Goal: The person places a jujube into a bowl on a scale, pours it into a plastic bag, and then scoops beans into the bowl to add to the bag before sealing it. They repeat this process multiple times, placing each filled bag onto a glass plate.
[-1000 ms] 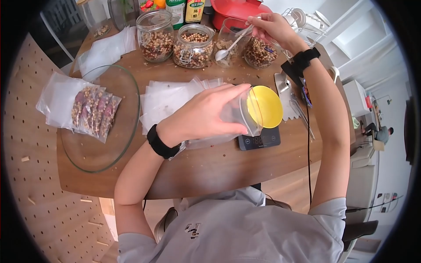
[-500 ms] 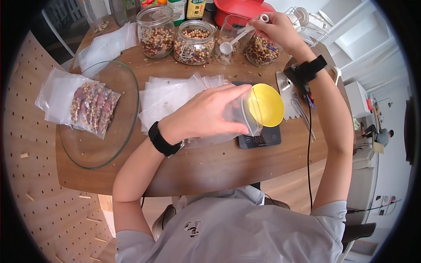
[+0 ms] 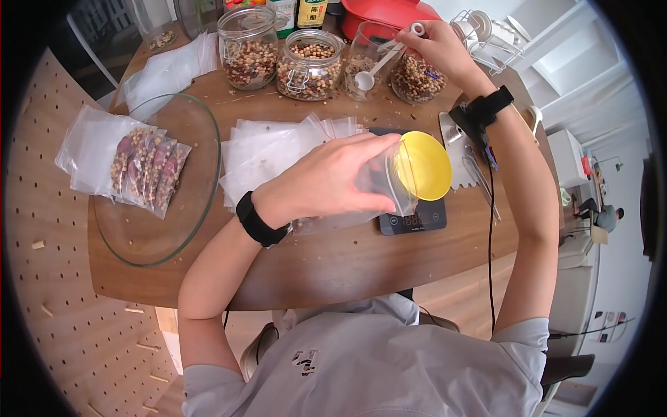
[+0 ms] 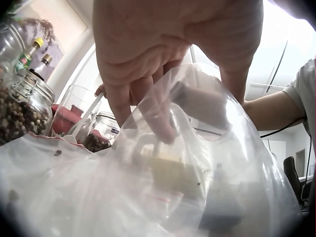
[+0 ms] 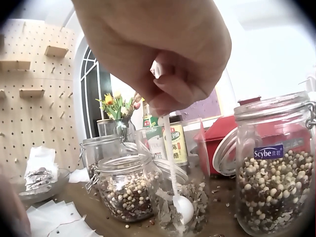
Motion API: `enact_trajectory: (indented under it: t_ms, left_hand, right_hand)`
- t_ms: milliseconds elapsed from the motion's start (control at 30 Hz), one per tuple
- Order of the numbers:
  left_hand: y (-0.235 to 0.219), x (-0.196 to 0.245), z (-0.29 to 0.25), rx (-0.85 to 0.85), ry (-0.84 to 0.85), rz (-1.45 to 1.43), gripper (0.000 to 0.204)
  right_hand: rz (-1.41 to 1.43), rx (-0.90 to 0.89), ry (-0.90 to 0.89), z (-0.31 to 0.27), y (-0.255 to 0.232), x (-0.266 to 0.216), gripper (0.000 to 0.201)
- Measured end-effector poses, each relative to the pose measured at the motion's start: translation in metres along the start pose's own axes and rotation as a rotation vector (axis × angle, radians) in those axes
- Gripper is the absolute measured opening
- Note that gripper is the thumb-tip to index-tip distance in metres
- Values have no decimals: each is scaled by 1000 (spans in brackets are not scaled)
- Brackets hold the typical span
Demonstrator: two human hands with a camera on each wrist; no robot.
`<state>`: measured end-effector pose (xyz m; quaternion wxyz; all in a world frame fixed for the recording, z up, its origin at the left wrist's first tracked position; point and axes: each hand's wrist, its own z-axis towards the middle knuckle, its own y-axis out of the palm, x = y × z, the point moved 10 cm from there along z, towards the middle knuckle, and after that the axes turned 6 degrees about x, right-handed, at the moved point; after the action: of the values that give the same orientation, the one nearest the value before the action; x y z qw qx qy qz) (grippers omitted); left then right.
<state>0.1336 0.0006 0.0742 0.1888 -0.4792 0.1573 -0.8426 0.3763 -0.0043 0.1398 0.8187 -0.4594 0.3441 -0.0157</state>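
Note:
My right hand (image 3: 441,52) pinches a white long-handled spoon (image 5: 171,158) near its ringed top end. The spoon slants down into a clear glass (image 5: 201,173), its bowl among crumbled grey-brown dried flakes (image 5: 170,210). My left hand (image 3: 330,174) holds a clear zip bag (image 3: 379,179) by its mouth, thumb and forefinger spread apart at the opening. In the left wrist view, fingers show through the bag's film. The bag's mouth faces a yellow bowl (image 3: 432,167), overlapping its left edge in the head view. Under the bowl is a black kitchen scale (image 3: 415,221).
Jars of mixed beans and grains (image 3: 309,73) flank the glass. Flat zip bags (image 3: 267,149) lie beneath the left forearm. Filled bags (image 3: 149,167) rest on a glass dish (image 3: 201,240) at left. Tweezers (image 3: 479,184) lie right of the scale; a red pot (image 3: 389,10) stands behind.
The spoon's bowl has shifted slightly right within the glass, and its ringed end now shows above my right fingers. My left hand keeps its hold on the bag beside the yellow bowl.

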Motion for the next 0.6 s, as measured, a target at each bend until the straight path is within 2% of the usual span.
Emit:
enact_trajectory:
  t_ms: [100,200,300,400,600]
  left_hand:
    - [0,0,0,1,2,3,85]
    - [0,0,0,0,2,6,85]
    - [0,-1,0,-3,-6,4,85]
    - [1,-2,0,-8,-11,-2,84]
    - [0,0,0,-14,-10,-5,84]
  right_hand:
    - [41,-26,-28,3,9,2,28]
    - [100,-49,49,1,12,6,27]
    - [165,18,139,4,1,17,26]
    - [186,-8,165,6,9,33,24]
    - [345,59,242,-1,-1,43,23]
